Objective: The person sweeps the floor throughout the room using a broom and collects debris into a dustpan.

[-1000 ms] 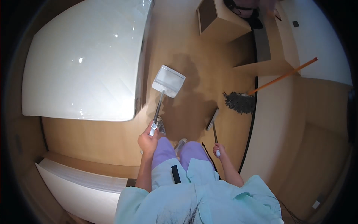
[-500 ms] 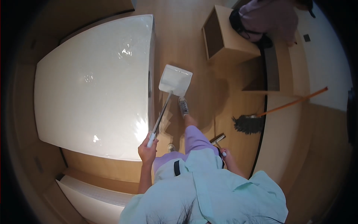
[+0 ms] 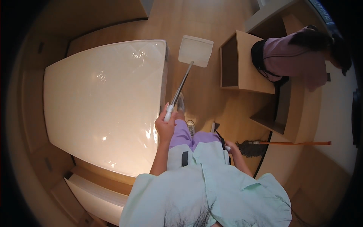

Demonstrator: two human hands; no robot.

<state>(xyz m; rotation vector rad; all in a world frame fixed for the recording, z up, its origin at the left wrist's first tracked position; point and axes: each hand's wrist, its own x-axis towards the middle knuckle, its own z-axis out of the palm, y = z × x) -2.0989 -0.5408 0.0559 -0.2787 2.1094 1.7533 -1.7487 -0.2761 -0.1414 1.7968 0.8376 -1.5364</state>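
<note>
My left hand is wrapped round the white grip of a long-handled dustpan. Its metal pole slants forward, and its white pan is out ahead of me, just right of the mattress's far corner. Down by my right thigh, my right hand is closed on the white grip of a T-headed floor tool. Only part of that head shows, dark along one edge; whether it is a broom or a squeegee I cannot tell. Both my shoes are partly in view, one blurred beneath the dustpan's pole.
A plastic-wrapped white mattress lies to my left. On the right are an open-fronted wooden cabinet and a person in a mauve top beside it. A grey mop with an orange handle lies nearer, by the right wall.
I have walked forward, so the mattress, cabinet and mop sit nearer to me. The dustpan is farther along the mattress's side. Both hands keep their hold.
</note>
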